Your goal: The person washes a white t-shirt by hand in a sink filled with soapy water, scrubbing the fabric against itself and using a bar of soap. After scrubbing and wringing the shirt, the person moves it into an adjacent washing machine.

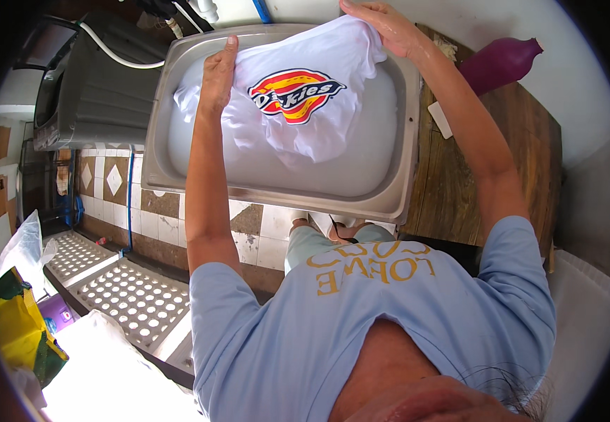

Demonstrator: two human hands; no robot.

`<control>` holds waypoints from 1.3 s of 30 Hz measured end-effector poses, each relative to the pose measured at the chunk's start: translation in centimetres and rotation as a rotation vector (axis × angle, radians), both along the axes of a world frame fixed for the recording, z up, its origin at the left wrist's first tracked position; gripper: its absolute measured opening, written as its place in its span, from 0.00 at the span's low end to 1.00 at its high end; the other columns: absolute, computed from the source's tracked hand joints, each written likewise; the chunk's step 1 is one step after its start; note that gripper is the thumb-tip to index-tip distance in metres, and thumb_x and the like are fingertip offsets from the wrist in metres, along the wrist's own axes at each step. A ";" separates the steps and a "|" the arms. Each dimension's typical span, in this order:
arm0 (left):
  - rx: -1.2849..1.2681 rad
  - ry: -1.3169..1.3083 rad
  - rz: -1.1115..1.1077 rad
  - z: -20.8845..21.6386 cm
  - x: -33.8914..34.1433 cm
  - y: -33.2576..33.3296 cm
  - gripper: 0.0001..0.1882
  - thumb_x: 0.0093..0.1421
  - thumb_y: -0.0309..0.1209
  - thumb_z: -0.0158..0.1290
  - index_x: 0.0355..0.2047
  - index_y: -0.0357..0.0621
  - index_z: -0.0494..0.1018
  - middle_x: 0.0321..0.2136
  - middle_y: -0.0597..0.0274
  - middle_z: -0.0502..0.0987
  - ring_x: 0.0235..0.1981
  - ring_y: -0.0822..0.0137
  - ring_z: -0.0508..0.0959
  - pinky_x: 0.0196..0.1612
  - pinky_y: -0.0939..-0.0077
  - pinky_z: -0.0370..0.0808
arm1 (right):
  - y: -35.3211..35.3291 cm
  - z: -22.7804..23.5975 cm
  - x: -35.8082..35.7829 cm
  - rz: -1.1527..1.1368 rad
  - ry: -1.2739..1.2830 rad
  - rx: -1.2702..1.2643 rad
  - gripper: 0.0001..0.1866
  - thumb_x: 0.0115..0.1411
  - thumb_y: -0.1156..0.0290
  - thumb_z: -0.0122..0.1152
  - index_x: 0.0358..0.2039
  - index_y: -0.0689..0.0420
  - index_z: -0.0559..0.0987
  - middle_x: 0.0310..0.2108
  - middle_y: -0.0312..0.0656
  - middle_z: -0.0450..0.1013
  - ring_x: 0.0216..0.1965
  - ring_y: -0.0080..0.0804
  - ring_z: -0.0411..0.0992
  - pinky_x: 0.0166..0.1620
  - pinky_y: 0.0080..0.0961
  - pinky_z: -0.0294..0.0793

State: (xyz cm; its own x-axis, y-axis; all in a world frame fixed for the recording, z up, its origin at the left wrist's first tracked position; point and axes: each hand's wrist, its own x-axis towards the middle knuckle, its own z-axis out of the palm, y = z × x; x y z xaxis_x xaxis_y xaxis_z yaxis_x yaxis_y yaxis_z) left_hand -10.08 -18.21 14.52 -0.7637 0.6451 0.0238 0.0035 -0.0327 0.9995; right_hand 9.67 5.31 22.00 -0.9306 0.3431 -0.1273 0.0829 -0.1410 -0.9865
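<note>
We list one white shirt (298, 95), partly inside one metal basin (319, 200). Left hand (219, 74), right hand (390, 28): both pinching its cloth.

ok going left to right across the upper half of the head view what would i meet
Dark grey boxy machine, left hand, red-and-yellow emblem on the white garment, right hand, flat white block, purple bottle-shaped thing.
</note>
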 end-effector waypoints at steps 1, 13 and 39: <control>-0.043 0.065 -0.032 0.1 0.0 -0.6 0.25 0.60 0.50 0.53 0.12 0.48 0.69 0.12 0.77 0.61 0.16 0.81 0.56 0.19 0.82 0.53 | 0.0 -0.5 0.2 -0.018 -0.020 0.142 0.12 0.58 0.62 0.61 0.25 0.57 0.77 0.24 0.36 0.73 0.26 0.24 0.72 0.29 0.22 0.70; -0.434 0.849 -0.444 -6.1 7.6 -8.0 0.19 0.52 0.19 0.54 0.46 0.45 0.74 0.38 0.53 0.72 0.36 0.53 0.74 0.38 0.63 0.72 | -7.5 -13.8 10.2 0.307 0.147 1.329 0.14 0.46 0.81 0.58 0.36 0.56 0.77 0.36 0.40 0.69 0.38 0.38 0.69 0.42 0.33 0.69; -0.446 1.001 -0.091 -5.7 6.9 -5.4 0.20 0.50 0.26 0.61 0.46 0.45 0.73 0.41 0.52 0.72 0.40 0.55 0.73 0.40 0.67 0.71 | -7.6 -11.7 9.3 -0.286 -0.061 1.178 0.13 0.48 0.68 0.64 0.35 0.56 0.76 0.39 0.43 0.68 0.42 0.42 0.68 0.43 0.35 0.69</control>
